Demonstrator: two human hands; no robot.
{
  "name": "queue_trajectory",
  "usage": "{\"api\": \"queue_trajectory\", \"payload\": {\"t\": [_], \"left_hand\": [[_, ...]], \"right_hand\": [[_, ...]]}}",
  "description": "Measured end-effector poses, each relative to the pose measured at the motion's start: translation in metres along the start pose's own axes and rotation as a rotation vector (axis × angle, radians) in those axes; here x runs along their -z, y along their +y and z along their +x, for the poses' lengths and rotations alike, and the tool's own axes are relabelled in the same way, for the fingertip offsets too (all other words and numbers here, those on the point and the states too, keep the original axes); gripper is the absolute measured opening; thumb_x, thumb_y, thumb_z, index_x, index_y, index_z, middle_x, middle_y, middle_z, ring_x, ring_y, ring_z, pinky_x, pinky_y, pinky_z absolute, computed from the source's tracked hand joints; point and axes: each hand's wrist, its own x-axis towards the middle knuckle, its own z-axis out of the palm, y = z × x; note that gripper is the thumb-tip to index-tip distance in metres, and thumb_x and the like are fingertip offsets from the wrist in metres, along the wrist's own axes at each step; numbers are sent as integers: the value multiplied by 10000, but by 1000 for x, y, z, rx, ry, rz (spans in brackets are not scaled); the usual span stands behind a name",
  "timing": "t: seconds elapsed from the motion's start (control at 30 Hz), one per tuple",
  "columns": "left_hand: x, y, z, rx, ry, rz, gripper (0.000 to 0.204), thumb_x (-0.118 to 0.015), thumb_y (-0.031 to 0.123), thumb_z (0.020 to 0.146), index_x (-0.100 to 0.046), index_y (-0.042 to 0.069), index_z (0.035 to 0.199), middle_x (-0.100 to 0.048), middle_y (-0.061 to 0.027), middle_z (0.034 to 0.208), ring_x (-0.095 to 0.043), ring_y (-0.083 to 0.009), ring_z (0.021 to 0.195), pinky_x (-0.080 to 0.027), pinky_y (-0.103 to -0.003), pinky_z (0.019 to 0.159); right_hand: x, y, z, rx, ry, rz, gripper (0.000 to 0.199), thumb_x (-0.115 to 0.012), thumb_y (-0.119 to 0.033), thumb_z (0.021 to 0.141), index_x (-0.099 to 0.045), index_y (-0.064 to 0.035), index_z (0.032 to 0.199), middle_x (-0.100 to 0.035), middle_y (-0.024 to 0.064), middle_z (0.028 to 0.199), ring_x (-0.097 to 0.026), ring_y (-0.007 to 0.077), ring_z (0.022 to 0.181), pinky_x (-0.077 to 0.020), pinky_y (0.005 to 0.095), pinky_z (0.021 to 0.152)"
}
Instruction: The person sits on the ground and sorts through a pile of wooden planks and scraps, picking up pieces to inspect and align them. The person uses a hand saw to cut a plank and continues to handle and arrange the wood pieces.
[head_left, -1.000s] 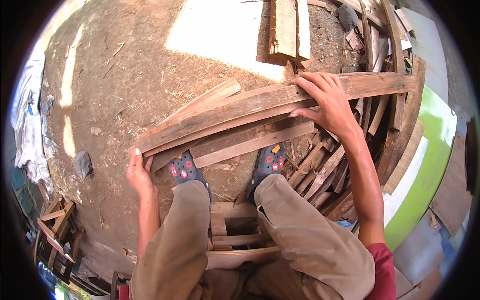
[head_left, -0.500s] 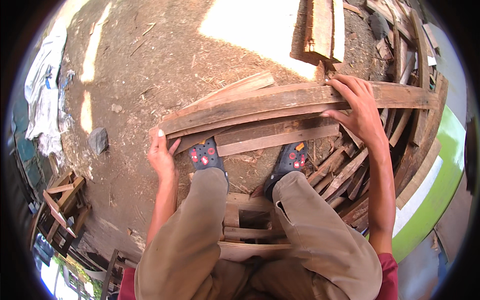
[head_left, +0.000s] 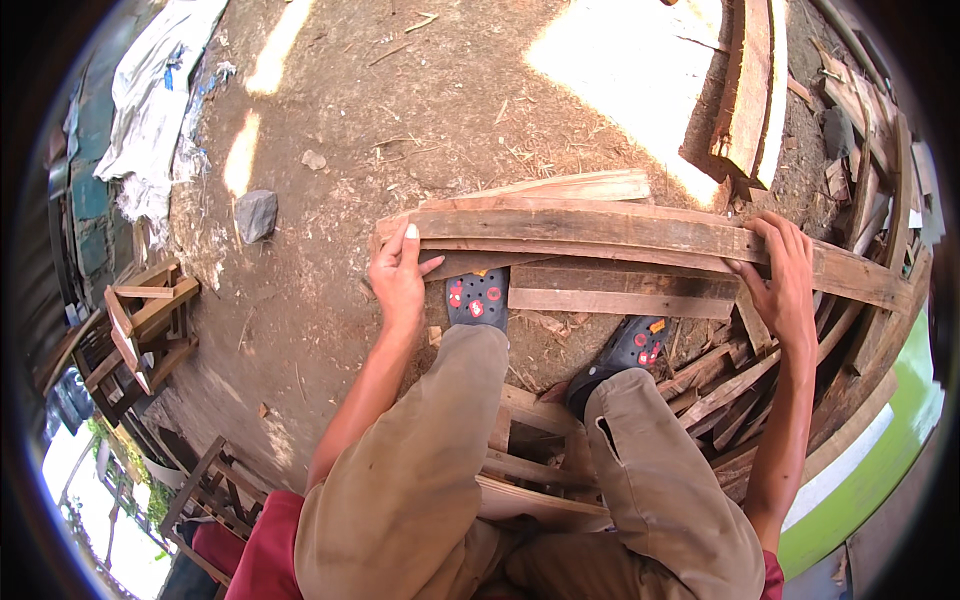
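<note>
We are gripping a long rough plank [head_left: 620,232] at both ends, bending over it. Left hand [head_left: 398,275] is curling around the plank's left end, fingers over the top face, thumb spread out along its near edge. Right hand [head_left: 780,280] is clamping the plank toward its right end, fingers wrapped over the far edge. The plank is lying crosswise on the dirt ground [head_left: 400,120], just beyond our dark clogs [head_left: 478,298]. A shorter board [head_left: 620,290] is lying just nearer than the plank, between our hands. A heap of scrap wood [head_left: 860,180] is piling up past the plank's right end. A grey stone [head_left: 256,214] is sitting well left of the plank.
</note>
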Motion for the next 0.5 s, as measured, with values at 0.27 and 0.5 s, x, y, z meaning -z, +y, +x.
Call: {"api": "queue_trajectory", "payload": {"t": [0.27, 0.5], "left_hand": [[9, -8, 2, -26, 20, 83, 491, -617, 271, 1058, -567, -69, 1409, -630, -166, 1321, -659, -175, 1058, -667, -356, 757], [7, -8, 5, -32, 29, 98, 443, -602, 259, 1067, -598, -44, 1389, -675, -97, 1215, -658, -136, 1008, -656, -335, 744]], "right_hand": [[0, 3, 0, 43, 35, 22, 525, -825, -189, 797, -608, -59, 1256, -611, 127, 1303, -549, 327, 1250, -387, 442, 1062], [-1, 6, -4, 33, 38, 33, 569, -846, -254, 789, -617, -88, 1283, -612, 122, 1307, -550, 336, 1245, -399, 446, 1056]]}}
